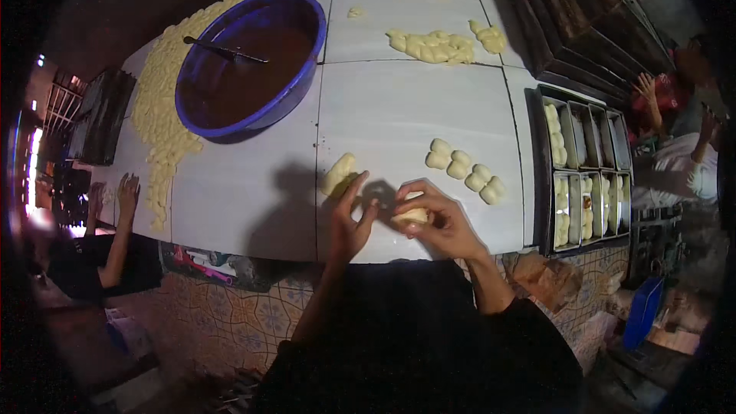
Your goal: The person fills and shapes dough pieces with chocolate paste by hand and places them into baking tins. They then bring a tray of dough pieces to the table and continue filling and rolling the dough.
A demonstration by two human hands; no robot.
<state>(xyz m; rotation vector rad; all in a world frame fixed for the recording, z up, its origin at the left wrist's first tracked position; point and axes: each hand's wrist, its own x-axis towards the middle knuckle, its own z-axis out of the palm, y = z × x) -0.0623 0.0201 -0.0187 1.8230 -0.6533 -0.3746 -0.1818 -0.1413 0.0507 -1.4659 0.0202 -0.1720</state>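
The right hand (435, 221) curls round a dough piece (412, 217); the left hand (353, 224) is loosely spread, seemingly holding nothing — one dough row (460, 162) looks shaped, tins (596, 138) partly filled, loose dough (157, 111) remains.

The left hand (351, 231) is loosely open, thumb toward the right hand (445, 224), which curls its fingers just beside it, though how tightly is hard to tell. Bare forearms (314, 305) slant in behind them.
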